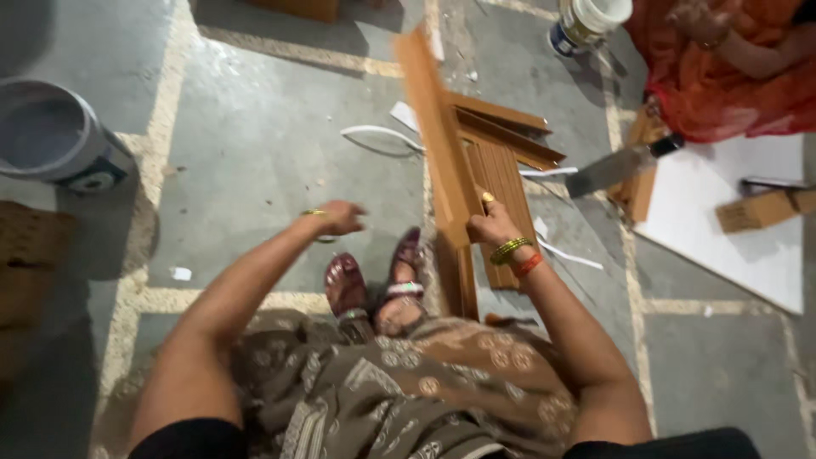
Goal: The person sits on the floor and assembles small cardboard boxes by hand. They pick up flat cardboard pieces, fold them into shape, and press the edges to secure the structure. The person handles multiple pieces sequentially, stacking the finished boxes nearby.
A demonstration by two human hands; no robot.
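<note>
Brown wood fills the middle of the view: a long wooden plank (435,136) stands tilted on its edge, running from the top of the picture down toward the person's feet. The right hand (493,225) has its grip clenched around the plank's lower part, thumb up against the face of the board, with green and red bangles (514,253) on the wrist. Just behind the plank lies a wooden frame piece (501,153) with ribbed slats, flat on the grey stone floor (255,144).

The left hand (340,217) hangs out over the floor, well apart from the plank, blurred; its grip holds nothing that can be seen, and whether the fingers are curled or loose cannot be told. A thin bangle sits on that wrist.

Below the hands, 2 feet in dark red sandals (374,280) rest on the floor, and patterned brown cloth (399,382) covers the lap.

At the left edge stands a grey paint bucket (51,136). At the top right is a smaller white tub (586,21). Beside it another person in orange cloth (722,76) sits near a white board (739,221), where a wide metal scraper (616,168) and a small cardboard box (765,208) lie. White strips of scrap (382,136) lie scattered on the floor near the frame piece.
</note>
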